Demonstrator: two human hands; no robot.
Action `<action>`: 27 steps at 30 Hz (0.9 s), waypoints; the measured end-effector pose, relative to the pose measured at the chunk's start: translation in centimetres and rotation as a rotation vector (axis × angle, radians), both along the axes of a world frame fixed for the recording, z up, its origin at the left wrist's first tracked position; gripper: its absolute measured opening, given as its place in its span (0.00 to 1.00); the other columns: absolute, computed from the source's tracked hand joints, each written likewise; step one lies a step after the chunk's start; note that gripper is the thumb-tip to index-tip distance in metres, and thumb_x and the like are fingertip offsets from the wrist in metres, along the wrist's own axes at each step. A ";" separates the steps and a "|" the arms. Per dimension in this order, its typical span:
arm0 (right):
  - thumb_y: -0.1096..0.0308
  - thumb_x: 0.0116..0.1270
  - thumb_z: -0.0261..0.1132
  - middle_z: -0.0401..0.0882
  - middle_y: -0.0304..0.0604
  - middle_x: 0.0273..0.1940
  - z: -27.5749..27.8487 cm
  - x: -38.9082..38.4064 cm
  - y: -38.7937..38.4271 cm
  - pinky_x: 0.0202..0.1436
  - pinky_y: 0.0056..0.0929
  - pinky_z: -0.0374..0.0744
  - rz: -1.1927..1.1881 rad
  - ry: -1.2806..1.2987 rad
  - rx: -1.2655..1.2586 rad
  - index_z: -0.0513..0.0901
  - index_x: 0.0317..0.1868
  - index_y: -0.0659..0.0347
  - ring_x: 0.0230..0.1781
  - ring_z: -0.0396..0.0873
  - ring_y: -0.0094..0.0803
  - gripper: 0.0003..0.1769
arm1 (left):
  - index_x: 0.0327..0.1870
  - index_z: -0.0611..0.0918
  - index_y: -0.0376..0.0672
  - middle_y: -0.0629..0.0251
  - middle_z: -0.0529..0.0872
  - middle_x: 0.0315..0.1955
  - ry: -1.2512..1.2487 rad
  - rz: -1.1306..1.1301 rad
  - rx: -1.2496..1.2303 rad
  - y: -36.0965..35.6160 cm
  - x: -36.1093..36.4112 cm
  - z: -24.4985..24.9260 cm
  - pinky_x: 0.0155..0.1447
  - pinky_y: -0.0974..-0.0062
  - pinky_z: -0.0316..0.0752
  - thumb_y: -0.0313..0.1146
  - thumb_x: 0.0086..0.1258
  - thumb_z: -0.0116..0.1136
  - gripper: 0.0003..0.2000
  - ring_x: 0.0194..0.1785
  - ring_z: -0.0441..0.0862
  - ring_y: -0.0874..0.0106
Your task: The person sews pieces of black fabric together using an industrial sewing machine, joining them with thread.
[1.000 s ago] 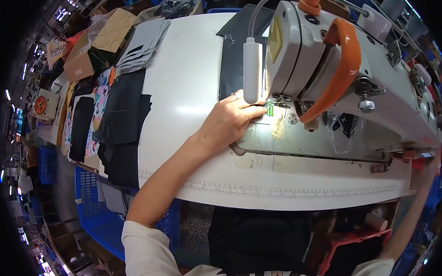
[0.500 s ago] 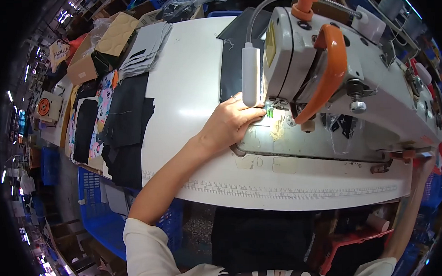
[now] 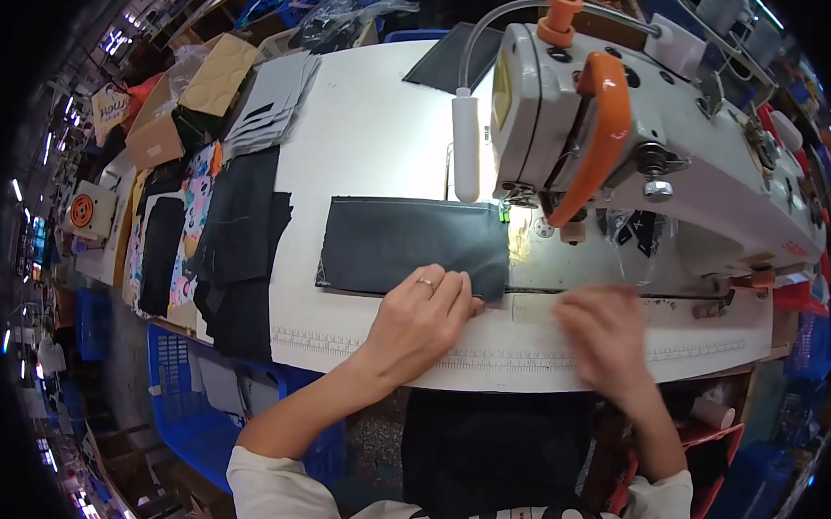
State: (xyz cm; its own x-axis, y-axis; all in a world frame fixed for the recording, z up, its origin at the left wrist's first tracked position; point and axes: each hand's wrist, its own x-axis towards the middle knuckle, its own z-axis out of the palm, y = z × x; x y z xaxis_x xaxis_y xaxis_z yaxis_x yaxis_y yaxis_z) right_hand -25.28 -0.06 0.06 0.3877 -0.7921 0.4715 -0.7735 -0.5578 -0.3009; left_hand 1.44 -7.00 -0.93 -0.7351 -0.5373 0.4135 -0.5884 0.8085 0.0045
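A flat, rectangular black fabric panel (image 3: 406, 241) lies on the white table, its right edge beside the needle area of the sewing machine (image 3: 557, 117). Light stitching runs along its far edge. My left hand (image 3: 425, 314), with a ring on one finger, is on the panel's near edge toward the right corner; its fingers are bent and closed on that edge, the thumb partly hidden. Just right of the panel, my right hand (image 3: 606, 331) hovers over the table's front part, its fingers curled but smeared by motion. Whether it holds anything cannot be made out.
Stacked black pieces (image 3: 236, 220) and grey sheets (image 3: 273, 100) lie on the left. Another black piece (image 3: 454, 57) sits behind the machine head. A printed ruler (image 3: 510, 359) follows the front edge. Below left stands a blue basket (image 3: 187, 396); a small plastic bag (image 3: 639, 238) rests under the arm.
The black panel has come from behind the needle area to the left front and now lies flat. My left hand moved nearer; my right hand swung in from the far right.
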 end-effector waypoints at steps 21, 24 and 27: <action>0.75 0.65 0.70 0.87 0.42 0.51 -1.5 0.9 -1.7 0.56 0.38 0.76 -0.072 -0.211 0.018 0.86 0.49 0.61 0.51 0.85 0.40 0.12 | 0.35 0.77 0.40 0.59 0.75 0.35 -0.007 -0.076 -0.043 -4.2 -2.2 0.1 0.41 0.64 0.78 0.24 0.59 0.67 0.09 0.40 0.78 0.59; 0.81 0.66 0.66 0.86 0.48 0.46 -0.7 -4.2 -1.5 0.45 0.38 0.81 -0.448 -0.288 -0.048 0.83 0.48 0.63 0.42 0.86 0.47 0.11 | 0.38 0.79 0.41 0.60 0.78 0.36 0.153 -0.005 0.192 -3.2 -2.5 1.3 0.42 0.64 0.77 0.23 0.62 0.67 0.09 0.42 0.79 0.57; 0.81 0.67 0.65 0.86 0.51 0.44 0.2 -6.3 -2.2 0.44 0.39 0.81 -0.597 -0.278 -0.012 0.83 0.47 0.64 0.41 0.86 0.49 0.10 | 0.39 0.79 0.40 0.60 0.78 0.36 0.130 0.024 0.199 -3.2 -2.6 1.2 0.42 0.64 0.77 0.23 0.61 0.67 0.09 0.41 0.79 0.57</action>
State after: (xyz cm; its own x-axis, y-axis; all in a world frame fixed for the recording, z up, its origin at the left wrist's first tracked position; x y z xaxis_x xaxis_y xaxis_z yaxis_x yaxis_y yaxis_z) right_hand -31.62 -2.27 0.24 -0.2543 -0.8276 0.5005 -0.8455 -0.0610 -0.5305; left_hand -1.20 -10.18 0.23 -0.6683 -0.6345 0.3882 -0.5917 0.7698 0.2395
